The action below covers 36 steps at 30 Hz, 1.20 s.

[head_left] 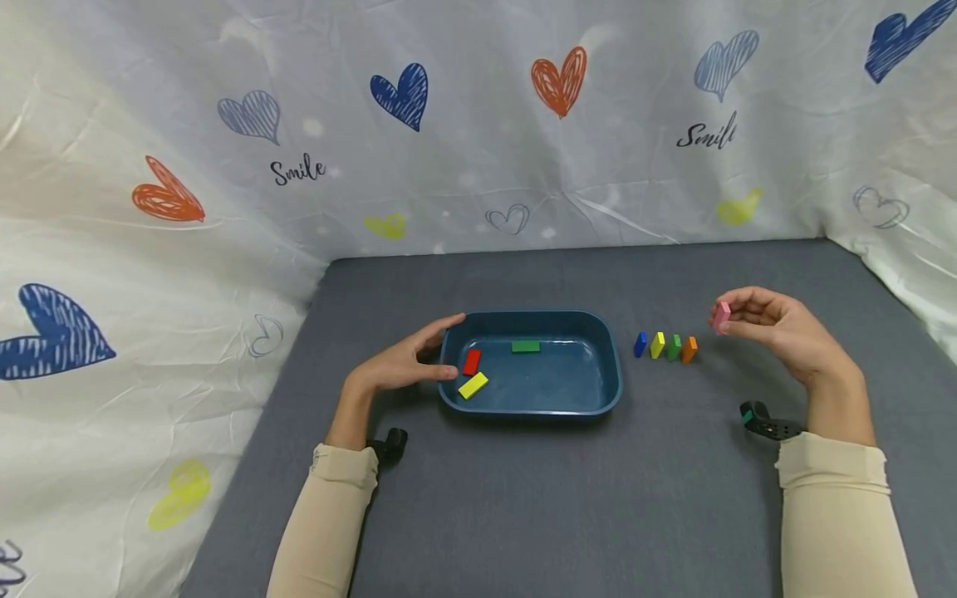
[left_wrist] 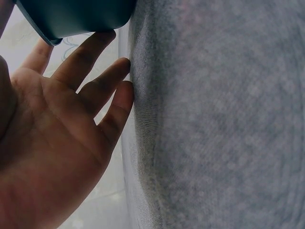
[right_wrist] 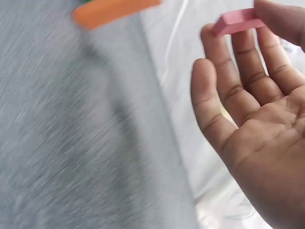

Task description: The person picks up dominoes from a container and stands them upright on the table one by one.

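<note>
A dark blue tray (head_left: 538, 412) stands on the table with a red block (head_left: 472, 361), a yellow block (head_left: 473, 385) and a green block (head_left: 526, 346) lying flat inside. My left hand (head_left: 407, 359) rests at the tray's left end, thumb at the rim. In the left wrist view, its spread, fairly straight fingers touch the tray's outside (left_wrist: 81, 16). Above the table, to the right of a row of blocks, my right hand (head_left: 781, 328) pinches a pink block (head_left: 721, 316) between thumb and fingers. The right wrist view shows this pink block (right_wrist: 238, 22) at the fingertips.
Between tray and right hand, a blue block (head_left: 640, 344), a yellow block (head_left: 657, 345), a green block (head_left: 674, 347) and an orange block (head_left: 689, 349) stand upright in a row. A white sheet with printed hearts (head_left: 478, 166) hangs behind the grey table (head_left: 568, 515) and along its sides.
</note>
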Each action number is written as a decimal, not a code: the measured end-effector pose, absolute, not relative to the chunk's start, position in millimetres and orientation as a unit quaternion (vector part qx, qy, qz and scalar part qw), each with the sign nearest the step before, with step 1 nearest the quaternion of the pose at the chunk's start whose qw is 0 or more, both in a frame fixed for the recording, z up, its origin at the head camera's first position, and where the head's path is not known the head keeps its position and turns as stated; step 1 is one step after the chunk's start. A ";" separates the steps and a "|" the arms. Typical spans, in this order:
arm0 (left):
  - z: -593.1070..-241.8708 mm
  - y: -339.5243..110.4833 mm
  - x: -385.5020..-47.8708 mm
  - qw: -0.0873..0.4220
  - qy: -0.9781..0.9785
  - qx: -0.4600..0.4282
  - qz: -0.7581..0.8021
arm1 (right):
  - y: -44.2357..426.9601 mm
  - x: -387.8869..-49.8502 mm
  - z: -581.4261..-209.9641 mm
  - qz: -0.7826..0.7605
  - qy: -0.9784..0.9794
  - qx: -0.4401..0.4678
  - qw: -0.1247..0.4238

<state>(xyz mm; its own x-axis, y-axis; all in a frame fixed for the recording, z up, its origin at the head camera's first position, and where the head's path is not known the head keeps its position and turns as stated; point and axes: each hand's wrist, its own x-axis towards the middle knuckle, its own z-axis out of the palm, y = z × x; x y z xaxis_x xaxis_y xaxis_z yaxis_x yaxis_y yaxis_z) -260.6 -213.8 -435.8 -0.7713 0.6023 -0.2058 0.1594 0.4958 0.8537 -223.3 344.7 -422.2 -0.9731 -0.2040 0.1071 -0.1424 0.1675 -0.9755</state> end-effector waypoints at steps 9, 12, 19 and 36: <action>-434.3 -213.0 -259.8 0.250 0.826 0.232 0.448 | 353.4 -228.6 -445.7 -0.521 0.843 -0.079 0.109; -434.2 -213.4 -259.5 0.250 0.826 0.232 0.448 | 353.5 -228.7 -448.1 -0.509 0.850 -0.072 0.119; -434.9 -213.9 -260.5 0.251 0.826 0.231 0.448 | 352.4 -229.9 -448.7 -0.495 0.856 -0.071 0.128; -433.7 -213.8 -260.2 0.251 0.825 0.231 0.450 | 349.8 -228.8 -445.0 -0.480 0.862 -0.073 0.149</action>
<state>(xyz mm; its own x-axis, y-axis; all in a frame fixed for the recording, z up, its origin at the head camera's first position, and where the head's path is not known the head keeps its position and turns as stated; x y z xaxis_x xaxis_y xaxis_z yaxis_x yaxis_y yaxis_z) -260.2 -213.8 -433.7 -0.7672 0.6073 -0.2063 0.1559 0.4887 0.8584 -228.8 349.8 -445.0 -0.9451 -0.2681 -0.1871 0.0177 0.5294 -0.8482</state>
